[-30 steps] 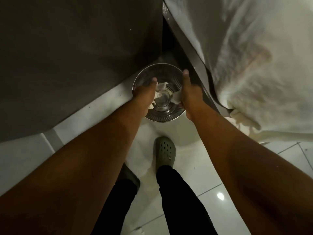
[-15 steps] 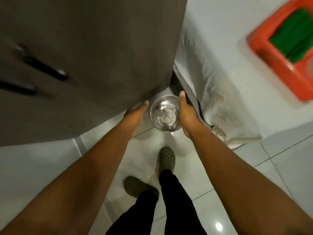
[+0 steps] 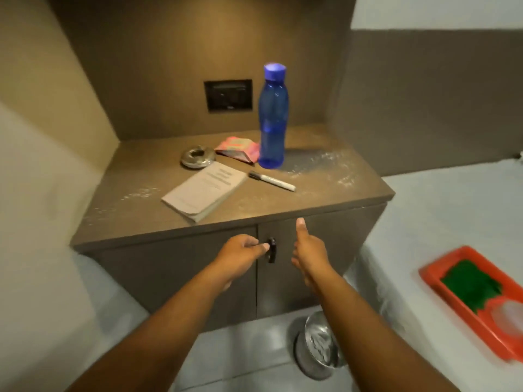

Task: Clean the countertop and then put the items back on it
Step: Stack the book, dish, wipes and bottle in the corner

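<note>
The brown countertop point(image 3: 325, 190) carries streaks of white powder. On it stand a blue bottle point(image 3: 272, 120), a pink packet point(image 3: 239, 148), a round metal ashtray point(image 3: 197, 157), a notepad point(image 3: 205, 189) and a white marker point(image 3: 272, 181). My left hand point(image 3: 242, 254) hovers in front of the cabinet doors with its fingers curled loosely and nothing in it, close to a black door handle point(image 3: 272, 249). My right hand point(image 3: 308, 251) is beside it, thumb up, fingers apart, holding nothing.
A steel bin point(image 3: 318, 346) with crumpled paper stands on the floor below my right arm. An orange tray point(image 3: 441, 281) with a green cloth point(image 3: 469, 287) lies on the white bed at right. A black socket panel point(image 3: 228, 95) is set in the back wall.
My hands have left the steel bin on the floor and risen to cabinet height. The view has lifted from the floor to the countertop.
</note>
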